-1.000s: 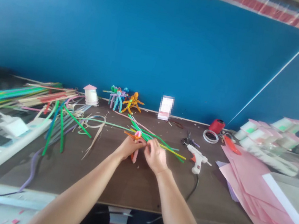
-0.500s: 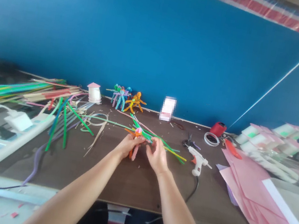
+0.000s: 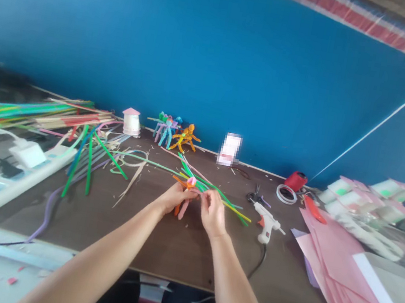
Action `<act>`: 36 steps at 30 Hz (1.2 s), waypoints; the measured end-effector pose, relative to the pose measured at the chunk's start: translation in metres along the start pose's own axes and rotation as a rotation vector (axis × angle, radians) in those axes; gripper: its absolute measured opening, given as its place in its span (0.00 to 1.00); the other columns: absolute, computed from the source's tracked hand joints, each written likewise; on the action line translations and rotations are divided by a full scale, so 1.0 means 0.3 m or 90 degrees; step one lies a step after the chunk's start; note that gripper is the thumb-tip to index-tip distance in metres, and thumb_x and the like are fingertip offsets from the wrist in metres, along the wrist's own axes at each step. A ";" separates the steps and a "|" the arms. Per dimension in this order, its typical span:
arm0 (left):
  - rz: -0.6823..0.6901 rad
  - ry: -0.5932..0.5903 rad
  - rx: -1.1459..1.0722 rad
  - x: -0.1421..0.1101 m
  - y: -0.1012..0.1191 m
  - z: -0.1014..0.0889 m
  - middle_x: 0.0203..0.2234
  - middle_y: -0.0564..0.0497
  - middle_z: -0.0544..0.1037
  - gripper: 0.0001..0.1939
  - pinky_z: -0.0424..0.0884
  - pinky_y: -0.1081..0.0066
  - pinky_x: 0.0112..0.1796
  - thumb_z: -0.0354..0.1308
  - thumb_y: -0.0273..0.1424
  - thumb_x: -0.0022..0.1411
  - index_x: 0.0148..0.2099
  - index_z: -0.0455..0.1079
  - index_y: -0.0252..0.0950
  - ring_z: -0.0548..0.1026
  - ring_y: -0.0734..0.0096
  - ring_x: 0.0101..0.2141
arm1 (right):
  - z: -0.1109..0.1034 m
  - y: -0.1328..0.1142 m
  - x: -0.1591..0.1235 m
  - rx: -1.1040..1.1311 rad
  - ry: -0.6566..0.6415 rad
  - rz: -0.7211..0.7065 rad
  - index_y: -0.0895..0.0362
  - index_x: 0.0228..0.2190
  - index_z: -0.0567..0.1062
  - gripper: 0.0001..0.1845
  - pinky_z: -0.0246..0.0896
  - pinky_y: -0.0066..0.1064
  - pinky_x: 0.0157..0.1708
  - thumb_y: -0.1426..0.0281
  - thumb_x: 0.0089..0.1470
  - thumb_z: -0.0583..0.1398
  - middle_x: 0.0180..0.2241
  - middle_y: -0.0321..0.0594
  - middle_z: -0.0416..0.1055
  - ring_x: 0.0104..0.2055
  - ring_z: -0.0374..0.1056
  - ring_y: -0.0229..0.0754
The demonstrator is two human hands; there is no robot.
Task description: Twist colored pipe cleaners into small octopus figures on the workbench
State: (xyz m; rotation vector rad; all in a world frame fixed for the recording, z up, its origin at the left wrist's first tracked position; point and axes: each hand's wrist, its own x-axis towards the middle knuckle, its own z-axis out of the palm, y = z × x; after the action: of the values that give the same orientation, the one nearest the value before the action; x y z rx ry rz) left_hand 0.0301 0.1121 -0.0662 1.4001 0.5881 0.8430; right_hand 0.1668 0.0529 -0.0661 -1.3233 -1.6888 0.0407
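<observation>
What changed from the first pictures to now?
The head turned, so the table looks tilted and shifted. The right hand moved a little away from the pipe-cleaner figure, then came back close to it. The left hand kept hold of the figure. The glue gun and red spool stayed where they were.

Both forearms (image 3: 96, 266) are bare and reach up from the bottom of the view, converging in a narrow V toward the middle of the frame. The left hand (image 3: 174, 200) lies on the near side, its back turned up and its wrist bent slightly inward, with the fingers (image 3: 189, 195) curled and pinched together. The right hand (image 3: 212, 215) sits just beside it, not touching, more upright at the wrist, its fingertips (image 3: 205, 196) drawn together and angled toward the left hand's fingers.
</observation>
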 end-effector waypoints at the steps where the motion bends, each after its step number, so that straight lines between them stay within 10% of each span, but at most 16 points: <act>1: -0.007 -0.004 0.001 -0.001 0.000 -0.001 0.07 0.57 0.66 0.11 0.50 0.78 0.14 0.56 0.35 0.50 0.28 0.67 0.30 0.63 0.79 0.08 | -0.001 -0.001 0.000 -0.001 -0.002 -0.003 0.56 0.27 0.64 0.06 0.57 0.29 0.31 0.72 0.55 0.49 0.27 0.39 0.62 0.30 0.61 0.39; 11: -0.019 -0.027 -0.073 0.006 0.000 -0.007 0.13 0.50 0.72 0.14 0.60 0.77 0.18 0.58 0.35 0.49 0.32 0.70 0.27 0.69 0.76 0.14 | -0.008 -0.001 0.003 0.022 0.082 0.061 0.57 0.25 0.66 0.09 0.58 0.27 0.29 0.69 0.54 0.51 0.24 0.37 0.64 0.28 0.62 0.37; 17: -0.017 0.055 -0.135 0.016 0.001 -0.006 0.15 0.50 0.73 0.16 0.60 0.77 0.16 0.56 0.39 0.51 0.31 0.70 0.29 0.68 0.75 0.14 | 0.013 0.022 -0.001 0.037 0.090 0.155 0.61 0.47 0.59 0.23 0.58 0.24 0.21 0.66 0.49 0.55 0.30 0.38 0.66 0.19 0.59 0.32; 29: -0.021 0.188 -0.357 0.042 -0.008 -0.027 0.26 0.44 0.77 0.11 0.68 0.71 0.30 0.58 0.33 0.50 0.31 0.70 0.28 0.75 0.66 0.30 | -0.005 -0.082 0.007 -0.178 -0.283 0.066 0.57 0.21 0.72 0.04 0.54 0.26 0.28 0.71 0.43 0.58 0.24 0.39 0.71 0.28 0.66 0.40; 33: -0.017 0.172 -0.341 0.036 -0.007 -0.032 0.23 0.45 0.76 0.11 0.65 0.74 0.22 0.59 0.34 0.50 0.30 0.69 0.28 0.73 0.71 0.22 | -0.054 -0.203 0.000 -0.236 -0.526 0.027 0.58 0.20 0.73 0.06 0.55 0.26 0.27 0.73 0.43 0.56 0.23 0.40 0.72 0.27 0.67 0.40; 36: -0.018 0.144 -0.327 0.028 -0.001 -0.032 0.22 0.45 0.75 0.13 0.62 0.75 0.17 0.59 0.36 0.49 0.29 0.69 0.28 0.70 0.73 0.17 | -0.098 -0.269 -0.017 0.054 -0.888 0.074 0.57 0.23 0.74 0.04 0.56 0.23 0.25 0.72 0.41 0.58 0.21 0.35 0.71 0.26 0.68 0.37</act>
State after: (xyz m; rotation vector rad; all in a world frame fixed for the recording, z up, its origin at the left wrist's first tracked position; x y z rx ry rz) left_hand 0.0276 0.1245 -0.0664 0.8352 0.5130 1.0498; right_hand 0.1274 0.0012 -0.0097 -1.3771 -2.6290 1.3480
